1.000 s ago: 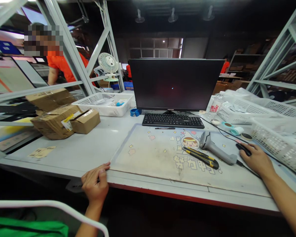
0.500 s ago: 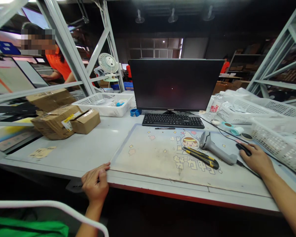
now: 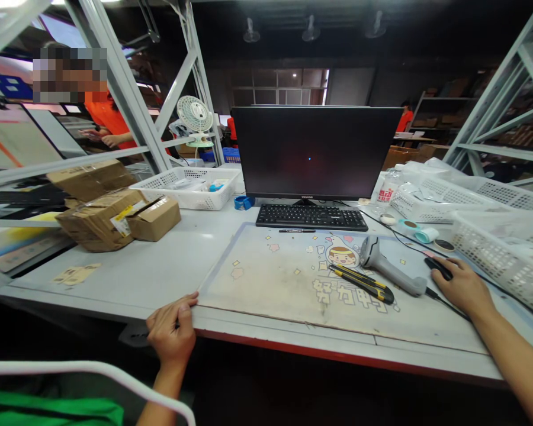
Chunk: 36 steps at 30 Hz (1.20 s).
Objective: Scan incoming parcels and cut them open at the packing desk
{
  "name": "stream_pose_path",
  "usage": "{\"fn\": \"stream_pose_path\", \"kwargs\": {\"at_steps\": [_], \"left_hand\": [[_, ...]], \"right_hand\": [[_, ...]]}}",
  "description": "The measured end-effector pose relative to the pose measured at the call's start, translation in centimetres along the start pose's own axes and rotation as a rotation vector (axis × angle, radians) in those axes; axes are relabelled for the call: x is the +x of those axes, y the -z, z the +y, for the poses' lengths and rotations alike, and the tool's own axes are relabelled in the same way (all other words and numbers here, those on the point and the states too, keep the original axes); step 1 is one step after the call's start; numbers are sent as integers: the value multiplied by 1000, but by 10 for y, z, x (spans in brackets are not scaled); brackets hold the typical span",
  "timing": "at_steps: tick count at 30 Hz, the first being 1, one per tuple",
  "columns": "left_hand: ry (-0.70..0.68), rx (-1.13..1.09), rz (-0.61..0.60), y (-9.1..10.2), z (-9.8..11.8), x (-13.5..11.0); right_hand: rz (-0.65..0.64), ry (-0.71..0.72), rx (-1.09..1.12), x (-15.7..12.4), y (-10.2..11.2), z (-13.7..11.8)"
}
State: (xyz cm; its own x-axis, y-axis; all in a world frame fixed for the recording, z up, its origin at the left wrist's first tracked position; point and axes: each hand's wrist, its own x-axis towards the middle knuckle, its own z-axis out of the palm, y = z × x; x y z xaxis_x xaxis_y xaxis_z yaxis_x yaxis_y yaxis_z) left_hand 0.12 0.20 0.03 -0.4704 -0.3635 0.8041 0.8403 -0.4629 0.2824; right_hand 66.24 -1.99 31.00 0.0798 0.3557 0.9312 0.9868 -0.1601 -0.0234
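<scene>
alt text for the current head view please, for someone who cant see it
A person's right hand holds a black mouse while the left hand touches a desk edge. A grey scanner and utility knife lie on a printed mat before a keyboard and dark monitor.

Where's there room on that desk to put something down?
On the white desktop between the brown cardboard boxes and pale printed mat, and on the mat left of the yellow-and-black cutter. Crowded at right: white plastic baskets, light-blue rolls, the right hand on a black mouse.
</scene>
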Motion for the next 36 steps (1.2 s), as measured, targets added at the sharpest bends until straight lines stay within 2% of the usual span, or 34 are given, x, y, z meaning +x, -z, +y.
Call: {"fn": "stream_pose_path", "kwargs": {"at_steps": [10, 36], "left_hand": [[-1, 4, 1, 0, -1, -1], [20, 2, -9, 0, 2, 0]], "right_hand": [[-2, -5, 1, -2, 5, -3], [7, 19, -8, -1, 2, 0]]}}
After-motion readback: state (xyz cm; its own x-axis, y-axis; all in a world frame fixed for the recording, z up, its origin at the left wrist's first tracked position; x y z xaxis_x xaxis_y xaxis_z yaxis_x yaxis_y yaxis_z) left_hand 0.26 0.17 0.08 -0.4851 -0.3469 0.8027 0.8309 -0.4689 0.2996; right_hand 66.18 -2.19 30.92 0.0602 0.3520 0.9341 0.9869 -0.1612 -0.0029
